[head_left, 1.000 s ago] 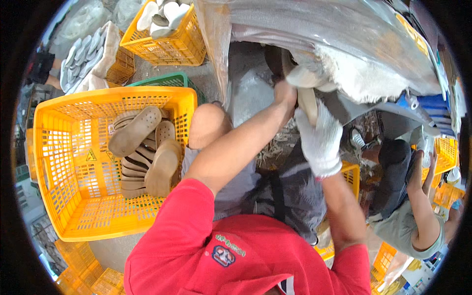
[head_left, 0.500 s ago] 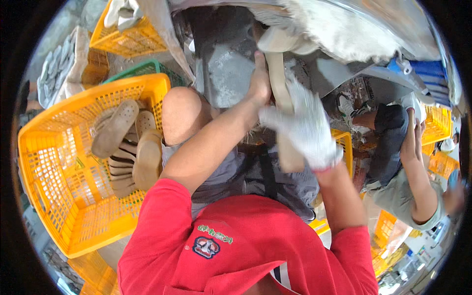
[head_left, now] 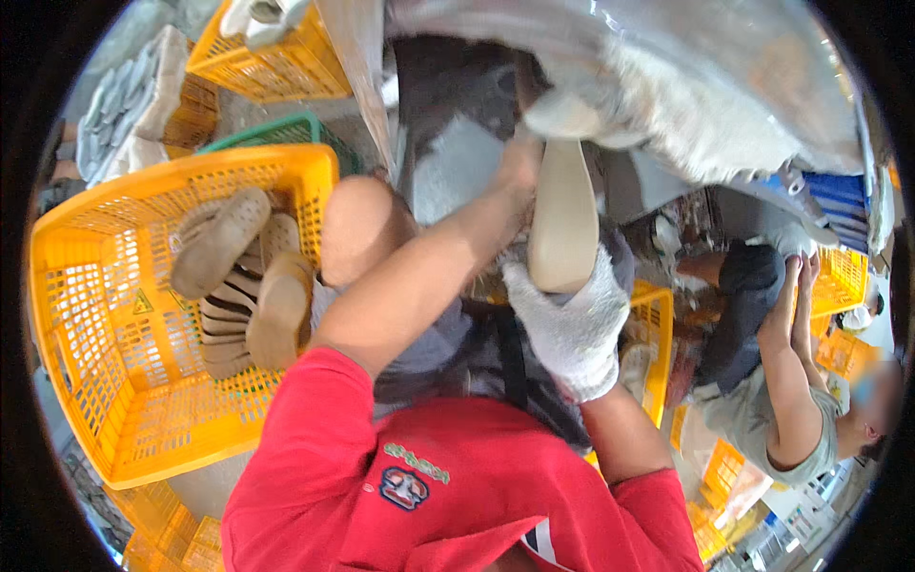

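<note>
A long beige shoe (head_left: 562, 219) is held in front of me, its smooth sole facing up and its heel end toward my body. My right hand (head_left: 572, 329), in a white knitted glove, grips that heel end from below. My bare left hand (head_left: 519, 170) is at the shoe's far left side, blurred, with its fingers mostly hidden. Just beyond the shoe is a pale rounded shape (head_left: 562, 116), also blurred, beside a white fuzzy mass (head_left: 677, 119). The shoe's upper is not visible.
Left of my knee, a yellow basket (head_left: 91, 353) contains several beige clogs (head_left: 221, 243). A green crate (head_left: 257, 132) and another yellow crate (head_left: 276, 62) stand behind it. Grey sheeting (head_left: 724, 38) hangs ahead. On the right sits another person (head_left: 791, 400).
The shoe has turned from edge-on to show its broad sole. My gloved right hand has moved from a blurred position beside it to a grip around its heel end.
</note>
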Available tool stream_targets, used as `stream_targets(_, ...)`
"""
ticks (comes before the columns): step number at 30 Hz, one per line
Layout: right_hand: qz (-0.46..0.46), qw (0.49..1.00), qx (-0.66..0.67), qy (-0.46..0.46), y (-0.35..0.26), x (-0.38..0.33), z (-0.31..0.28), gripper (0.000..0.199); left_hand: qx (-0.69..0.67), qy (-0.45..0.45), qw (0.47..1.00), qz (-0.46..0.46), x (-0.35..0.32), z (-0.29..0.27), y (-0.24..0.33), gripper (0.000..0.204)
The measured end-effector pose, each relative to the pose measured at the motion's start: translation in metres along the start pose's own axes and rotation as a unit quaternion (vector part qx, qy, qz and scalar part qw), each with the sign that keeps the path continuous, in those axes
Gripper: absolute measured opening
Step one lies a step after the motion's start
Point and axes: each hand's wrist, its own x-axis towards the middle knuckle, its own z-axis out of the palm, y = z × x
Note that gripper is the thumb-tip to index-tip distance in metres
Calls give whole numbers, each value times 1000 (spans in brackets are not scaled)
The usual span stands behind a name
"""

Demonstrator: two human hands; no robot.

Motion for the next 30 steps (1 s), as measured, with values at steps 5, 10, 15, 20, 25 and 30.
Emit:
stream_targets(5, 31, 999, -2, -13, 6, 19, 4, 47, 34, -43, 998, 28, -5, 4, 22, 64)
stream_targets(10, -31, 999, -11, 38, 10, 30, 6, 43, 72, -67, 994, 49, -22, 1, 15, 56)
stream_targets(15, -186, 964, -170, 83, 23, 71, 12, 40, 146, -7, 942, 303, -31, 1, -8, 65)
stream_targets(20, 79, 959, 171, -213, 10, 48, -15, 64, -71, -1, 995, -75, -9, -2, -8, 66)
stream_targets(25, -132, 937, 163, -280, 52, 66, -22, 59, -5, 9, 985, 172, 18, -9, 3, 67)
stream_targets(30, 84, 969, 87, -214, 42, -9, -48, 54, 85, 81, 993, 30, -32, -9, -5, 67)
